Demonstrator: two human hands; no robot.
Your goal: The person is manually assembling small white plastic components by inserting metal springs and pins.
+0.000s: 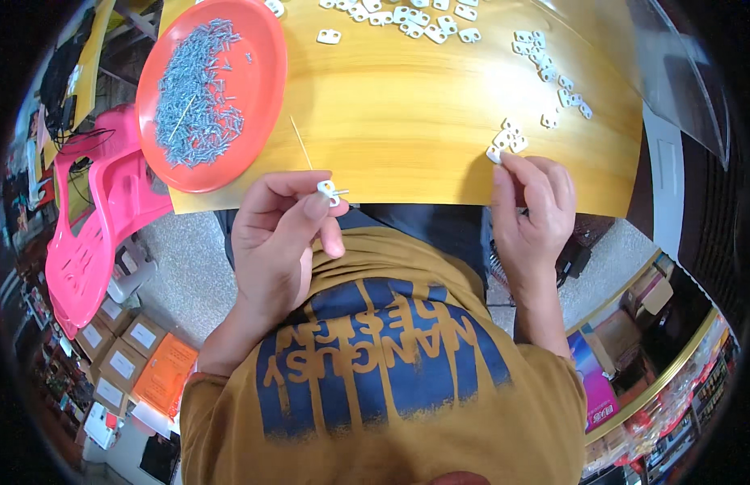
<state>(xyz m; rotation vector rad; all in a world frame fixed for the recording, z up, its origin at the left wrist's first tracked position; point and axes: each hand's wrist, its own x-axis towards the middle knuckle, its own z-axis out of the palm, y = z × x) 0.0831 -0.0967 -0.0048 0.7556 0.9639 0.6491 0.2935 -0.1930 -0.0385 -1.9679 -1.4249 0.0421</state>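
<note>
Pinched between the thumb and fingers of my left hand (282, 222) is a small white plastic piece with two holes (327, 188). A short metal screw (342, 192) sticks out of it to the right. My right hand (538, 206) is closed at the front right of the table, thumb and forefinger on a white plastic piece (494, 153). Several like pieces (512, 135) lie just beyond its fingertips. A thin yellowish stick (300, 141) reaches up from behind my left fingers; whether they touch it I cannot tell.
A red oval plate (266, 97) heaped with small screws (189, 105) stands at the left of the yellow wood-look table (391, 153). More white pieces (415, 20) lie scattered at the far middle and far right. Beside the table on the left is a pink plastic chair (92, 250).
</note>
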